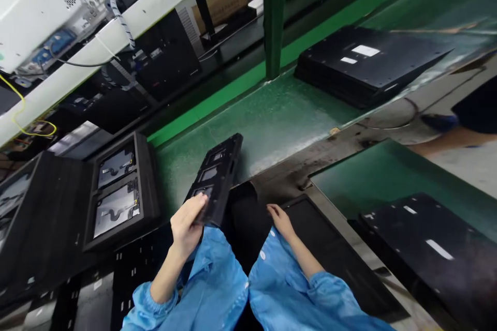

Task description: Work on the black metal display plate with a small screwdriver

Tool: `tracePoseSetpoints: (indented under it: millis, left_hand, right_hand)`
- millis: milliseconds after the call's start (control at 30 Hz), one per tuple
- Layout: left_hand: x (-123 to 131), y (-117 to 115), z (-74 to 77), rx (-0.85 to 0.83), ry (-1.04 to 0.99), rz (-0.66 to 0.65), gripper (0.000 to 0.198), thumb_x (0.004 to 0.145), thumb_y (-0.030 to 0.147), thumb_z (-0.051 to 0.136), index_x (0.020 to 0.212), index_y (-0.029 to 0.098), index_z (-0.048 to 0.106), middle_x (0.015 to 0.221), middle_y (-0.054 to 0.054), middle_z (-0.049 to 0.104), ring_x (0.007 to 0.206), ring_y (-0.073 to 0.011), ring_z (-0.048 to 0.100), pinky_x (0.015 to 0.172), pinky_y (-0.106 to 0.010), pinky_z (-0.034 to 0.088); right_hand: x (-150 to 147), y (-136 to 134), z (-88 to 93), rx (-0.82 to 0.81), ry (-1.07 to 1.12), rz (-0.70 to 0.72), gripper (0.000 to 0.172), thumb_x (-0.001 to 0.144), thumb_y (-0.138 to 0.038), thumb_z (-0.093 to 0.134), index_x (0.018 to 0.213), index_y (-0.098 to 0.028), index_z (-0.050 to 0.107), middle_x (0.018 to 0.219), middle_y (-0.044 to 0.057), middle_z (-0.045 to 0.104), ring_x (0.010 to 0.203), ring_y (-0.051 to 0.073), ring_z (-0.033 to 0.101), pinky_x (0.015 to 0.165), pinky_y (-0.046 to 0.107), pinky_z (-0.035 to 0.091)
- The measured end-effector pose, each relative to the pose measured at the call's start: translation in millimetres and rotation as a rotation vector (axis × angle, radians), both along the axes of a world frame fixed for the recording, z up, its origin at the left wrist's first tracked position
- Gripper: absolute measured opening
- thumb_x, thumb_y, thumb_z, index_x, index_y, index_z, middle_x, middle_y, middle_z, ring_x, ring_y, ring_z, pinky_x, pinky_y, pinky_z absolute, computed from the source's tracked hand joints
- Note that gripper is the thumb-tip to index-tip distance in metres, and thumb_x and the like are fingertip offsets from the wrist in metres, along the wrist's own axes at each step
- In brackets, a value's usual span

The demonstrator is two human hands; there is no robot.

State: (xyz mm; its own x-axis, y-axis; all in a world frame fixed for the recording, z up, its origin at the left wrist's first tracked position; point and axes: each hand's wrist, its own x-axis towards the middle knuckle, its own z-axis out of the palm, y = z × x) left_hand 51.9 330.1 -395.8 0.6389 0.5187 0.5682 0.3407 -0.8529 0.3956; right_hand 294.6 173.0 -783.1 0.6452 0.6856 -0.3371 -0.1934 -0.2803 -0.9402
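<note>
My left hand point(189, 225) is closed on the near end of a black frame with several rectangular openings point(217, 173). The frame tilts up from my lap, its far end over the green workbench point(287, 119). My right hand point(282, 221) hangs beside my lap, fingers loosely out and holding nothing that I can see. It is nearest to a large black panel point(334, 248) leaning low on the right. To the left of the frame stands a black foam tray point(149, 186), and in its two compartments lie screen-like parts point(118, 208) with ribbon cables.
Another foam tray point(19, 181) stands at far left. Stacked black panels with white labels point(373, 62) lie on the bench at back right. More panels point(430, 248) rest on a green board point(388, 181). A green post point(274, 20) rises behind the bench. A person's leg point(458, 139) shows at right.
</note>
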Motion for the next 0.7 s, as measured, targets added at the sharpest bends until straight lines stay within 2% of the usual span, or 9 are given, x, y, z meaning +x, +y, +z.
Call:
tracePoseSetpoints:
  millis: [33, 100, 133, 233, 367, 467, 533, 633, 700]
  left_hand:
    - [2.1, -2.9, 6.0, -0.121, -0.1, 0.16, 0.034, 0.101, 0.025, 0.077, 0.135, 0.023, 0.079, 0.124, -0.009, 0.086, 0.12, -0.0286, 0.082, 0.111, -0.042, 0.065]
    - [9.9, -0.5, 20.1, -0.364, -0.303, 0.422, 0.041, 0.096, 0.041, 0.086, 0.13, 0.019, 0.079, 0.119, -0.01, 0.085, 0.117, -0.0287, 0.082, 0.109, -0.041, 0.065]
    - [15.5, 5.2, 26.9, -0.487, -0.391, 0.468, 0.048, 0.094, 0.045, 0.088, 0.132, 0.019, 0.076, 0.123, -0.01, 0.084, 0.121, -0.028, 0.08, 0.112, -0.04, 0.063]
    - [34.1, 35.3, 38.2, -0.846, -0.531, 0.401, 0.054, 0.093, 0.047, 0.088, 0.137, 0.021, 0.072, 0.135, -0.011, 0.079, 0.129, -0.0263, 0.076, 0.118, -0.04, 0.059]
    - [45.5, 82.4, 24.3, -1.102, -0.468, 0.63, 0.037, 0.09, 0.034, 0.09, 0.118, 0.014, 0.075, 0.118, -0.014, 0.081, 0.111, -0.0262, 0.08, 0.108, -0.042, 0.064]
    - [35.8, 114.5, 10.6, -1.08, -0.369, 0.71, 0.034, 0.091, 0.032, 0.087, 0.117, 0.014, 0.075, 0.118, -0.014, 0.081, 0.116, -0.0268, 0.079, 0.11, -0.042, 0.063]
    - [24.9, 134.2, 6.7, -0.994, -0.272, 0.611, 0.041, 0.094, 0.035, 0.084, 0.128, 0.015, 0.072, 0.132, -0.015, 0.079, 0.131, -0.029, 0.074, 0.12, -0.044, 0.057]
    - [14.4, 149.0, 2.5, -0.65, -0.068, 0.416, 0.063, 0.098, 0.041, 0.079, 0.155, 0.022, 0.061, 0.173, -0.015, 0.052, 0.162, -0.0334, 0.049, 0.136, -0.052, 0.038]
    - [16.5, 141.0, -5.8, -0.382, 0.107, 0.322, 0.069, 0.102, 0.047, 0.074, 0.165, 0.025, 0.054, 0.184, -0.014, 0.034, 0.17, -0.0355, 0.033, 0.14, -0.056, 0.028]
  right_hand:
    - [8.1, -1.1, -9.1, -0.013, 0.013, -0.009, 0.057, 0.087, -0.069, 0.063, 0.109, -0.019, 0.08, 0.107, 0.013, 0.084, 0.095, 0.032, 0.08, 0.097, 0.046, 0.06]
    - [18.4, -3.9, -25.6, -0.045, 0.038, -0.046, 0.059, 0.085, -0.069, 0.061, 0.108, -0.018, 0.079, 0.104, 0.015, 0.084, 0.092, 0.033, 0.081, 0.095, 0.049, 0.06]
    - [20.0, -5.6, -32.8, -0.059, 0.048, -0.065, 0.059, 0.083, -0.069, 0.059, 0.107, -0.018, 0.078, 0.102, 0.016, 0.084, 0.091, 0.034, 0.081, 0.093, 0.05, 0.061]
    - [12.9, -12.5, -49.7, -0.078, 0.072, -0.087, 0.057, 0.081, -0.068, 0.056, 0.101, -0.019, 0.078, 0.094, 0.014, 0.083, 0.083, 0.033, 0.08, 0.081, 0.048, 0.062]
    - [-9.6, -31.6, -66.2, -0.14, 0.096, -0.065, 0.044, 0.081, -0.059, 0.054, 0.088, -0.022, 0.077, 0.082, 0.01, 0.08, 0.077, 0.031, 0.078, 0.073, 0.044, 0.061]
    - [-24.9, -57.3, -79.0, -0.269, 0.111, -0.056, 0.032, 0.084, -0.049, 0.062, 0.086, -0.021, 0.076, 0.084, 0.008, 0.08, 0.086, 0.029, 0.077, 0.086, 0.044, 0.06]
    - [-31.9, -77.6, -86.6, -0.38, 0.123, -0.045, 0.026, 0.09, -0.044, 0.068, 0.09, -0.019, 0.076, 0.087, 0.006, 0.079, 0.089, 0.025, 0.076, 0.092, 0.043, 0.059]
    - [-36.9, -102.0, -94.3, -0.533, 0.125, -0.01, 0.022, 0.097, -0.039, 0.069, 0.097, -0.018, 0.075, 0.091, 0.005, 0.078, 0.088, 0.021, 0.073, 0.091, 0.04, 0.058]
    - [-37.2, -108.0, -97.1, -0.621, 0.094, 0.025, 0.02, 0.1, -0.036, 0.065, 0.1, -0.019, 0.075, 0.093, 0.006, 0.078, 0.089, 0.021, 0.072, 0.088, 0.037, 0.056]
